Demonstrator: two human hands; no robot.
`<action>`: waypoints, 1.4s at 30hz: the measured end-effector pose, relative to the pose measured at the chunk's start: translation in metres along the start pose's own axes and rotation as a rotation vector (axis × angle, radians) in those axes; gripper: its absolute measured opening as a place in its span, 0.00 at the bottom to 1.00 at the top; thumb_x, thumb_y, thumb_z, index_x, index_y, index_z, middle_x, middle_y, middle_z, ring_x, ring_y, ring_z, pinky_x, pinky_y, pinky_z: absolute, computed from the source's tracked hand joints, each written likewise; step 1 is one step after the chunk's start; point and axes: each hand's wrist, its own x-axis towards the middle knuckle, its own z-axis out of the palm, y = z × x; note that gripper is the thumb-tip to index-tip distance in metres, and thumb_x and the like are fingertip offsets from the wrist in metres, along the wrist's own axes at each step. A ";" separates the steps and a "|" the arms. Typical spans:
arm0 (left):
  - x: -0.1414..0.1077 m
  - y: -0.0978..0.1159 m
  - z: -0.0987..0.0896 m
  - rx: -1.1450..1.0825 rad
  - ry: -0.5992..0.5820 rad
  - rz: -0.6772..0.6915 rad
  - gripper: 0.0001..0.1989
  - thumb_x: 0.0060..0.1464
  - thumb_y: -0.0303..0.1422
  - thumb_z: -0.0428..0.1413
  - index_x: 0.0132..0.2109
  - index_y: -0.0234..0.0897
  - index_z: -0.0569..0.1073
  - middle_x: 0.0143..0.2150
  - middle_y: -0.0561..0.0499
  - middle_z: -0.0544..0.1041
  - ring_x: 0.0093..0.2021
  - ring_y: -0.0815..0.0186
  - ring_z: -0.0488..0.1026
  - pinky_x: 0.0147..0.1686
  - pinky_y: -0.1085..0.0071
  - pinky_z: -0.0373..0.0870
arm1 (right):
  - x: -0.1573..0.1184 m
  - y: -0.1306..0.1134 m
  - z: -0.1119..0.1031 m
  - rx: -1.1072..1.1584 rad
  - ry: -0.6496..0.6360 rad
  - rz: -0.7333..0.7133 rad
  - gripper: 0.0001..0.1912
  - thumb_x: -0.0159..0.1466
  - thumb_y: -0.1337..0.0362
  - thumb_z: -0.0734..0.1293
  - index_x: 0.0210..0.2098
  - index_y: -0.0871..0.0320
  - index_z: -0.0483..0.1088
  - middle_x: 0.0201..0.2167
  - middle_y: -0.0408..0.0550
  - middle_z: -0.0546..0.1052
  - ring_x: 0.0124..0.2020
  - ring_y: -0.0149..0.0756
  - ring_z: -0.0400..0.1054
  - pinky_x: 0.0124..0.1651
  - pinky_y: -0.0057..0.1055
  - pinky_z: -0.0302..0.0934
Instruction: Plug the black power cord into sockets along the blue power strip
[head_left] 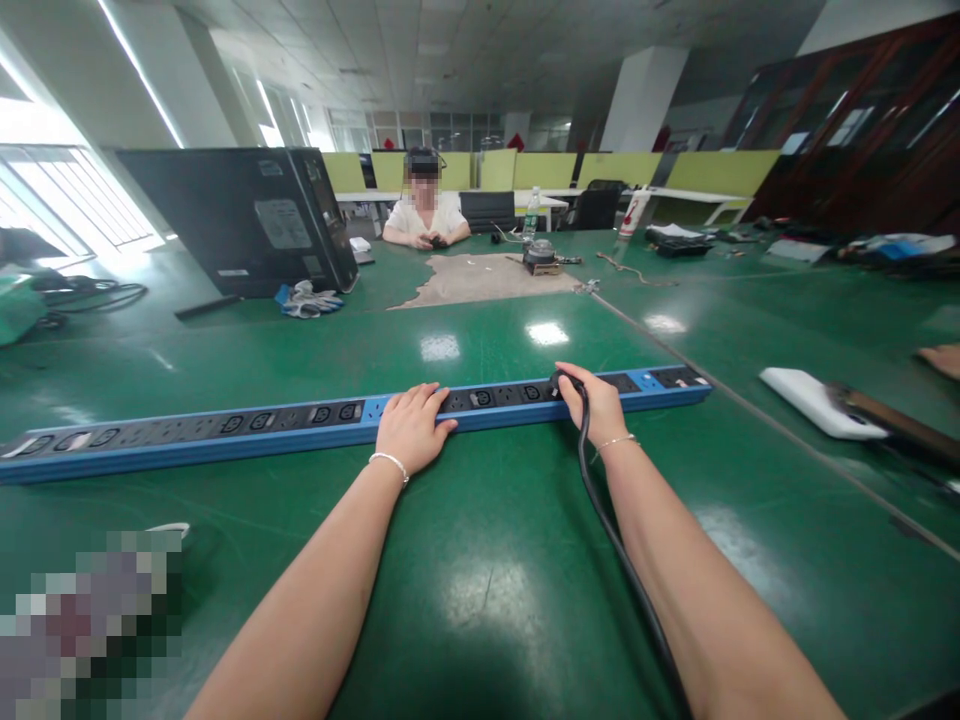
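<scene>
A long blue power strip [285, 440] with black sockets lies across the green table, from the left edge to right of centre. My left hand [412, 425] rests on top of the strip near its middle, fingers laid over the sockets and the thumb apart. Further right, my right hand [594, 402] grips a black plug [559, 382] at a socket of the strip. How deep the plug sits cannot be made out. Its black cable [611, 530] runs from the hand down along my right forearm to the bottom edge.
A black computer case [247, 220] and gloves [307, 300] stand back left. Across the green table [487, 560] sits a person [425, 215]. A bottle [532, 213] is behind a small device [538, 255]. A white object [817, 402] lies right; a blurred item lies lower left.
</scene>
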 end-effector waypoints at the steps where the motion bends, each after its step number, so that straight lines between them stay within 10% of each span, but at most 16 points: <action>1: 0.000 0.000 0.000 0.000 -0.001 -0.001 0.23 0.55 0.43 0.49 0.56 0.42 0.65 0.59 0.48 0.67 0.59 0.57 0.62 0.57 0.60 0.56 | -0.001 -0.002 0.000 -0.027 -0.020 -0.010 0.19 0.61 0.58 0.59 0.45 0.58 0.73 0.31 0.49 0.79 0.32 0.39 0.73 0.41 0.35 0.66; 25: 0.000 0.000 0.001 0.046 -0.010 -0.007 0.23 0.56 0.43 0.48 0.57 0.40 0.65 0.59 0.47 0.67 0.59 0.57 0.62 0.56 0.59 0.57 | -0.021 0.001 0.018 -0.090 0.059 -0.175 0.16 0.64 0.60 0.57 0.48 0.55 0.69 0.49 0.51 0.74 0.49 0.39 0.69 0.59 0.44 0.55; 29: 0.000 0.000 0.001 0.052 -0.002 0.003 0.23 0.56 0.43 0.48 0.57 0.39 0.65 0.59 0.47 0.67 0.58 0.57 0.62 0.56 0.59 0.57 | -0.012 0.002 0.008 0.064 0.283 -0.056 0.19 0.64 0.56 0.56 0.48 0.56 0.69 0.48 0.51 0.75 0.49 0.39 0.69 0.56 0.39 0.59; 32: -0.001 0.000 0.001 0.055 0.007 0.010 0.23 0.56 0.43 0.48 0.56 0.39 0.65 0.59 0.48 0.68 0.58 0.57 0.63 0.56 0.59 0.57 | -0.003 0.018 -0.009 0.155 0.456 0.063 0.20 0.64 0.53 0.56 0.48 0.57 0.69 0.49 0.52 0.74 0.50 0.40 0.68 0.55 0.39 0.60; 42: 0.000 -0.001 0.002 0.033 -0.006 0.007 0.23 0.56 0.43 0.48 0.57 0.40 0.65 0.59 0.46 0.67 0.59 0.57 0.62 0.56 0.58 0.57 | 0.006 0.106 -0.047 0.164 0.348 0.171 0.18 0.59 0.53 0.62 0.43 0.57 0.72 0.42 0.50 0.77 0.44 0.41 0.70 0.53 0.43 0.60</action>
